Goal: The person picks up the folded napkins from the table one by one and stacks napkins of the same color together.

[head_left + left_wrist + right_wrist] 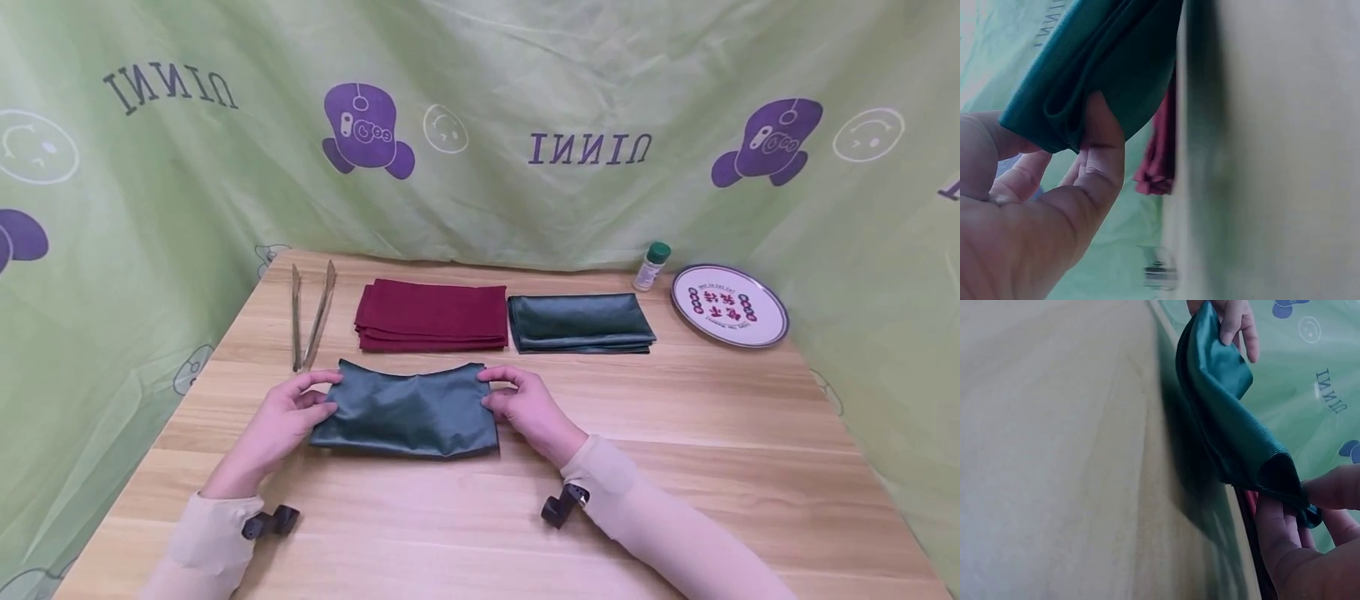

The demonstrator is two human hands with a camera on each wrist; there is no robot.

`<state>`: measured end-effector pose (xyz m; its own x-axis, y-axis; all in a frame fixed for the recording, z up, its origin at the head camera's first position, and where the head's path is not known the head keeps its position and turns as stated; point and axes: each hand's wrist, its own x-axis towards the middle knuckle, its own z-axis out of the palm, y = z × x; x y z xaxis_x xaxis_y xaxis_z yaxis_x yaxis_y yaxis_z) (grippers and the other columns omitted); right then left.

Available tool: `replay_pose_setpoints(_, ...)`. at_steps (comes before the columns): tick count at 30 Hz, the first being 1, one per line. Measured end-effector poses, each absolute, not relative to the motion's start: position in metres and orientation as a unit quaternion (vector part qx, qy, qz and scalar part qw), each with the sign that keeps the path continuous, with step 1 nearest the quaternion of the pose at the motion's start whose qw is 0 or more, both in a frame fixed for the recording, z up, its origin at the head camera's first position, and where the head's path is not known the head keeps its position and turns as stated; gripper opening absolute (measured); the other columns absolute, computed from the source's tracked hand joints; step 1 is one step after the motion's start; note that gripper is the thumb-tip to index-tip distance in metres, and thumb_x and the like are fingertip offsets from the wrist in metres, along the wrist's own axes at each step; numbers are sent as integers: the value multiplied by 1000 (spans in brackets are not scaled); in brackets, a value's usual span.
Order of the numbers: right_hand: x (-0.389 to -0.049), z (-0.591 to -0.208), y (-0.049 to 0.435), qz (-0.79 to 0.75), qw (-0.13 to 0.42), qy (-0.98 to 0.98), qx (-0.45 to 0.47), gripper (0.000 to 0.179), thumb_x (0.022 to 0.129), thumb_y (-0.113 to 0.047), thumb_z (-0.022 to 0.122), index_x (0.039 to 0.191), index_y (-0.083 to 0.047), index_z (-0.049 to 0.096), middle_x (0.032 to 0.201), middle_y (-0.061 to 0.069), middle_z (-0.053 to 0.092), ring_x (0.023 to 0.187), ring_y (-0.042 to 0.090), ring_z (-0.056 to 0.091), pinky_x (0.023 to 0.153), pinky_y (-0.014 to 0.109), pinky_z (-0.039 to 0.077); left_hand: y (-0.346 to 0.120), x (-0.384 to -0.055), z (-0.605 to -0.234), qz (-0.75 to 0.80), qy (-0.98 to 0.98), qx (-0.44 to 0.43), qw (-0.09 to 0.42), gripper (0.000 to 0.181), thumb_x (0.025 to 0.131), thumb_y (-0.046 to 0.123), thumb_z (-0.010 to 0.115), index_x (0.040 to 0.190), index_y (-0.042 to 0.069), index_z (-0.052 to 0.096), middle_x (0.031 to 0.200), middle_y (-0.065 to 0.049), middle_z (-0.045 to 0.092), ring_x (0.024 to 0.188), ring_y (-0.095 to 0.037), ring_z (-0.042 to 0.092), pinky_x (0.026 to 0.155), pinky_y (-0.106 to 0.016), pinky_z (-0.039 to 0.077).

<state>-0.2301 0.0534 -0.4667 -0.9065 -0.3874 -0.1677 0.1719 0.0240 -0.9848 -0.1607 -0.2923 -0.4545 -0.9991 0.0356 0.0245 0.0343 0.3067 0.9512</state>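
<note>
Picked up on my remote feed: a pale green curtain (495,217) w/ purple prints drapes behind and beside a wood-grain table (675,467). Front & ctr-left on the table, a folded green cloth (412,417) is held up at its ends btwn the left hand (288,412) and the right hand (532,408); I can't tell if its lower edge touches the wood. Behind it lies a folded maroon cloth (435,315), and just R of that a second green cloth (581,319), folded flat, the two side by side. At back R, nr the curtain, sits a white plate (730,329) w/ a dark rim and red lettering. At back L, metal tongs (318,312) lie w/ arms spread, the joined end nr the left hand. On my wrist cams both grips show: L fingers pinch one end of the held cloth, thumb opposed, layers bunched btwn them; R fingers pinch the other end the same way, a fold hanging loose beside them. Smallest of the lot, a white bottle (648,275) w/ a green cap stands just L of the plate.
</note>
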Motion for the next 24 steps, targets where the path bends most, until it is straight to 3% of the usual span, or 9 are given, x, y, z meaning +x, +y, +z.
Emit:
replay_pose_setpoints(5,-232,-455,58,-690,187,695,-73,36,86,8,60,121,0,63,100,19,64,80,18,61,73,29,49,-294,-158,-436,577,816,29,-19,35,92,0,64,126,-1,56,122,2,54,92,-13,60,70,-20,51)
replay_pose_setpoints(11,-238,-445,68,-709,164,681,-76,36,87,8,61,123,4,60,107,21,64,83,19,61,73,28,50,-286,-162,-423,567,822,38,-31,33,92,0,63,125,1,57,126,3,52,94,-9,58,71,-19,50)
replay_pose_setpoints(17,-245,-441,83,-711,145,685,-69,36,87,7,61,123,2,61,103,19,65,81,18,61,71,26,51,-270,-169,-420,584,809,59,-33,33,91,-5,63,124,-3,57,127,-4,52,92,-6,59,71,-20,51)
replay_pose_setpoints(24,-251,-439,103,-687,120,713,-64,35,88,5,62,123,1,61,117,20,62,85,17,63,73,27,51,-253,-181,-420,574,814,88,-19,33,89,-8,64,121,-2,60,132,-15,52,92,-9,60,71,-22,52)
